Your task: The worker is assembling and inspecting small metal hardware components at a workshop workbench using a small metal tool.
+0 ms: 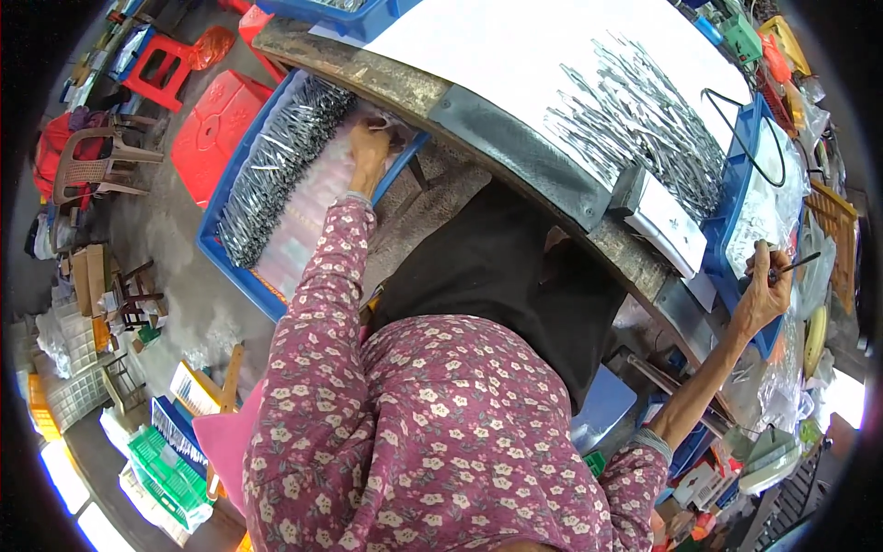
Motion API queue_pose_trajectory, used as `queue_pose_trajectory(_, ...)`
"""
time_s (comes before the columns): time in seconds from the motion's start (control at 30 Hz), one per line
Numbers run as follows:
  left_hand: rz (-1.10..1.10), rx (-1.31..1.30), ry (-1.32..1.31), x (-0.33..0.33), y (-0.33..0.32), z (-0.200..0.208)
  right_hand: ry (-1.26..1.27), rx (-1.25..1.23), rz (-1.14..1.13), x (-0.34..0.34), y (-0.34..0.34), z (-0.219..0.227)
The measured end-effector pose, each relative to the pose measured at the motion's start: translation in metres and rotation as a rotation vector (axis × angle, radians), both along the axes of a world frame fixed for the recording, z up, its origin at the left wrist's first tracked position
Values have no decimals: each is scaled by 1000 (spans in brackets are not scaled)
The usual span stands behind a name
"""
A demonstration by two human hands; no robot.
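My left hand [371, 147] is over the upper right corner of a blue tray [267, 304], its fingers curled together. What they hold, if anything, is hidden. Rows of slender silver metal pieces [276, 175] fill the tray's left side, beside a pale liner [317, 212]. Far to the right, my right hand [768, 287] grips a thin dark rod-like tool [802, 263] that points right. This hand is by the edge of a second blue tray [736, 207], which holds many small whitish pieces [765, 198] in clear plastic.
On the workbench [515, 156], loose metal pieces [644, 129] lie spread over a white sheet [487, 64]. A small silver block-like device [664, 225] sits at the bench edge. A red stool [216, 133] stands left of the tray, and a green basket [170, 469] lower left.
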State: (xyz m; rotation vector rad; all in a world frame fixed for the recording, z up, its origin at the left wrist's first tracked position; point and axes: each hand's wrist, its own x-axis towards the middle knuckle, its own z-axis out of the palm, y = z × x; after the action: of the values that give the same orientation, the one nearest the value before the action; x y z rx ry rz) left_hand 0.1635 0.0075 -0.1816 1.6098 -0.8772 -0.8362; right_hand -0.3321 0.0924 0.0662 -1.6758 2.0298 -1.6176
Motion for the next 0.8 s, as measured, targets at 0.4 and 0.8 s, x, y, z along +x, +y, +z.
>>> queue_pose_trajectory(0.4, -664, -558, 405, -115, 113, 231, -212, 2, 81, 6, 13, 3)
queue_pose_trajectory(0.8, -1081, -536, 1009, -132, 171, 348, -449, -56, 106, 10, 37, 1)
